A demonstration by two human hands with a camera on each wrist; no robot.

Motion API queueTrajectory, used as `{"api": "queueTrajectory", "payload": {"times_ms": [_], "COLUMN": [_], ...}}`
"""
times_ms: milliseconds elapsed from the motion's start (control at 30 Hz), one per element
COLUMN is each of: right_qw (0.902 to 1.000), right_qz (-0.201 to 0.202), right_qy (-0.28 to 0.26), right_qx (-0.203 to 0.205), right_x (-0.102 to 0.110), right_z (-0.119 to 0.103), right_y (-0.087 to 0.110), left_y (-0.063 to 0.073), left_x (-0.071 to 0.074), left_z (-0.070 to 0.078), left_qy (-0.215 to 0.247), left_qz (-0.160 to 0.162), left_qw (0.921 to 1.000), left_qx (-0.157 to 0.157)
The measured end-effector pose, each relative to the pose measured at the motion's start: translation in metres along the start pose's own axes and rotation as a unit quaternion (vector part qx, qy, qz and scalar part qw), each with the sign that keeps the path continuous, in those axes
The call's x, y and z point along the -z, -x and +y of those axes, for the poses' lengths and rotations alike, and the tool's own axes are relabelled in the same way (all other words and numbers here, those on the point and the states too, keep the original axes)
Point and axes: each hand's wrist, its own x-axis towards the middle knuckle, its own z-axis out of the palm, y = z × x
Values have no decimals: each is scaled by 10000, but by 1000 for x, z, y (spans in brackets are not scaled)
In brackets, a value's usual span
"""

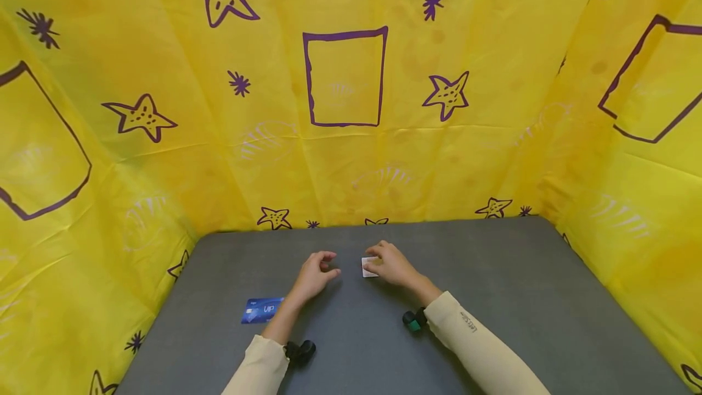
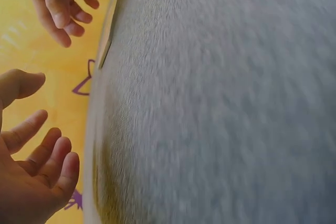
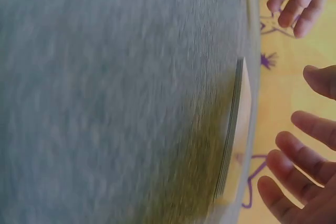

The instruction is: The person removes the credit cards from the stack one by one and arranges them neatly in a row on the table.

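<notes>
A small flat stack of white cards (image 1: 368, 268) lies on the grey table; its layered edge shows in the right wrist view, where the stack of cards (image 3: 235, 135) rests on the fabric. Just above it hovers my right hand (image 1: 392, 265), fingers loosely bent and apart from the cards, as the right hand (image 3: 304, 174) shows close up. To the left, my left hand (image 1: 314, 276) is held over the table with thumb and fingers spread and holding nothing. In the left wrist view, the left hand (image 2: 39, 169) faces the right hand (image 2: 63, 6) across a gap.
A blue card marked VIP (image 1: 260, 311) lies left of the left forearm, which partly covers it. The grey tabletop (image 1: 351, 346) is bounded by yellow cloth (image 1: 345, 169) with purple drawings at the back and sides. Each wrist wears a small black camera.
</notes>
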Motion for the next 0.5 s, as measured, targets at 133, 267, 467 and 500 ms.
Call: {"api": "queueTrajectory", "payload": {"times_ms": [133,267,467,500], "right_qw": [9999,9997,9996,9995], "right_qz": [138,187,153,132], "right_qy": [43,104,227,269], "right_qx": [-74,-79,-112,-117], "right_x": [7,14,21,21], "right_z": [8,16,28,29], "right_y": [1,1,4,4], "left_y": [-6,-11,-19,-19], "left_x": [-8,-17,-31,-33], "left_z": [5,10,14,14], "left_qy": [179,195,171,187], "left_qz": [-75,-161,-361,-395], "left_qw": [9998,9994,9985,9983], "left_qx": [-81,-221,-385,-373]}}
